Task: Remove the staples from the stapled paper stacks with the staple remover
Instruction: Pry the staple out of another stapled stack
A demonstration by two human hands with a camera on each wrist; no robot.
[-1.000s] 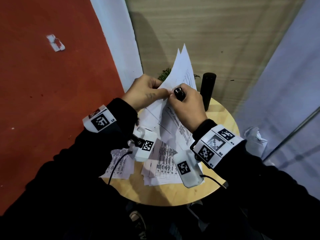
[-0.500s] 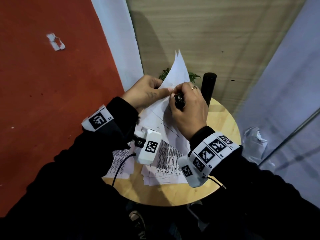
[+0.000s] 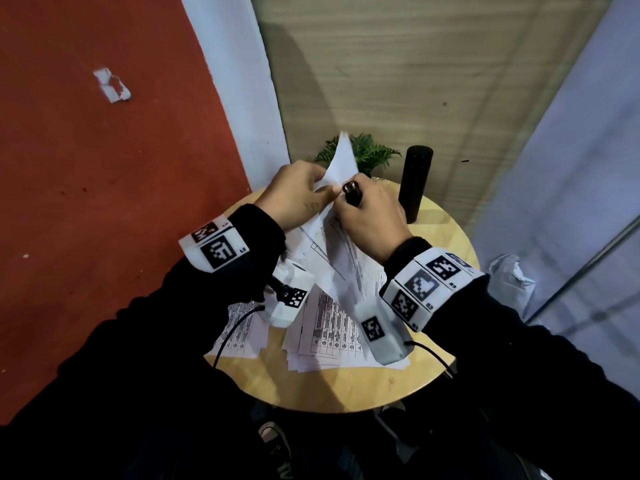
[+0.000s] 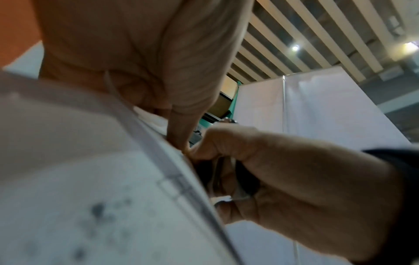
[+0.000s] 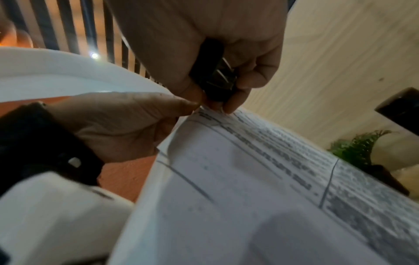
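Note:
Above the round wooden table (image 3: 446, 233) I hold a stapled paper stack (image 3: 341, 161) raised on edge. My left hand (image 3: 294, 199) pinches its corner between thumb and fingers, seen close in the right wrist view (image 5: 127, 122). My right hand (image 3: 370, 220) grips the black staple remover (image 3: 352, 194), its tip set at the printed sheet's corner (image 5: 215, 84). In the left wrist view the right hand (image 4: 272, 172) is curled round the dark tool beside the paper stack (image 4: 79, 179). The staple itself is hidden by fingers.
More printed sheets (image 3: 329, 327) lie spread on the table under my wrists. A black cylinder (image 3: 415, 181) and a small green plant (image 3: 367, 155) stand at the table's far edge. Red wall on the left, wooden panel behind, crumpled white paper (image 3: 509, 275) on the floor at right.
The raised stack has folded lower and narrower. My right hand has turned and the staple remover has moved back to the stack's corner beside my left thumb.

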